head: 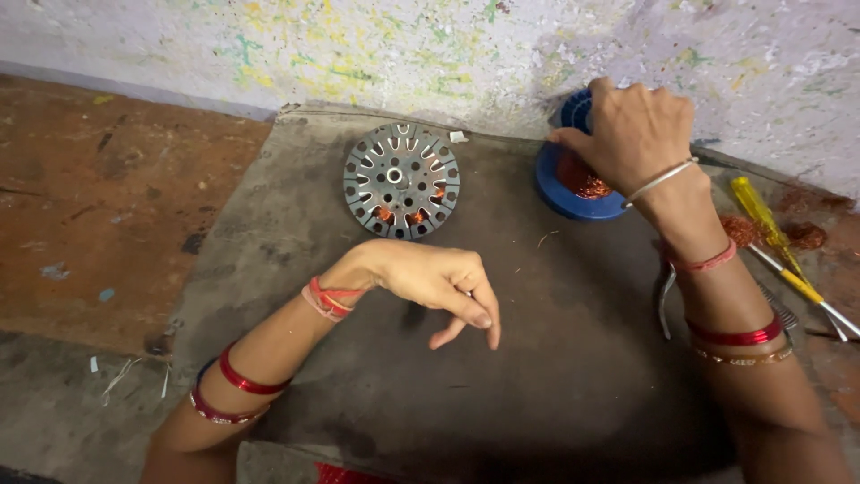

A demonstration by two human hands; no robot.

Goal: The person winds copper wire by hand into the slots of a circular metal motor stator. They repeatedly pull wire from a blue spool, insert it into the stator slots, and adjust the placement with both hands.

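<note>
We see our right hand (pixel 638 134) resting on top of a blue plastic spool (pixel 573 184) wound with thin copper wire, at the far right of the dark grey mat (pixel 537 376) near the paint-flecked wall (pixel 430 45). The fingers curl over the spool's upper rim and grip it; how tightly they close we cannot tell, since the back of the hand hides them. Our left hand (pixel 439 282) hovers over the middle of the mat, wrist bent, fingers loosely curled and pointing down, holding nothing that we can make out. Beyond it, well apart from the spool, lies a round grey metal stator disc (pixel 400 180) with slots around its rim and a few copper windings in the lower slots. To the right of our right forearm lie a yellow-handled screwdriver (pixel 772 235) and some loose copper wire scraps (pixel 743 229).
</note>
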